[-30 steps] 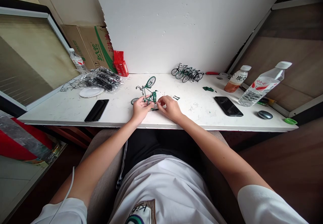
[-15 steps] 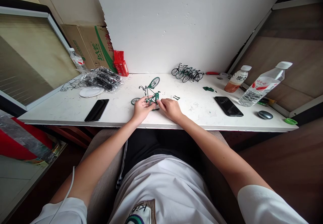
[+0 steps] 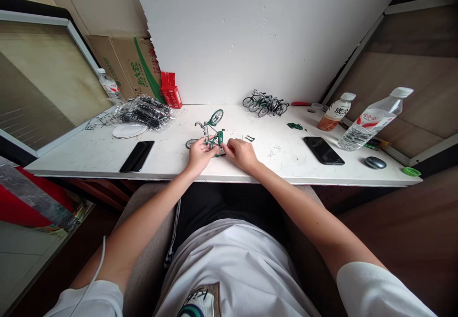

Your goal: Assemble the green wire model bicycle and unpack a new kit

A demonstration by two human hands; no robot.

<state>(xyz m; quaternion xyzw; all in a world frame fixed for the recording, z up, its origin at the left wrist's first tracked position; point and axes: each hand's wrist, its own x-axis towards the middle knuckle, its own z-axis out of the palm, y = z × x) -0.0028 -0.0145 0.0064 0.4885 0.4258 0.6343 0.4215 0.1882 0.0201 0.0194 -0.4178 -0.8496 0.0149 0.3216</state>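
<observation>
A small green model bicycle (image 3: 213, 133) is held in front of me, tipped with one wheel raised. My left hand (image 3: 201, 156) is closed around its lower frame. Close to the bike's right side is my right hand (image 3: 242, 154), its thumb and forefinger pinched at the frame; whatever sits between those fingertips is too small to make out. A loose spoked wheel (image 3: 191, 143) lies on the table just left of the bike. Beyond my right hand lie small green parts (image 3: 249, 138).
Several finished model bicycles (image 3: 266, 103) stand at the back. A plastic bag of black parts (image 3: 145, 112) and a phone (image 3: 137, 156) lie left. To the right are another phone (image 3: 323, 150), a tea bottle (image 3: 336, 112), a water bottle (image 3: 374, 119) and a mouse (image 3: 375, 162).
The model bicycle and both hands have shifted very slightly to the left. My grip on the bike looks the same.
</observation>
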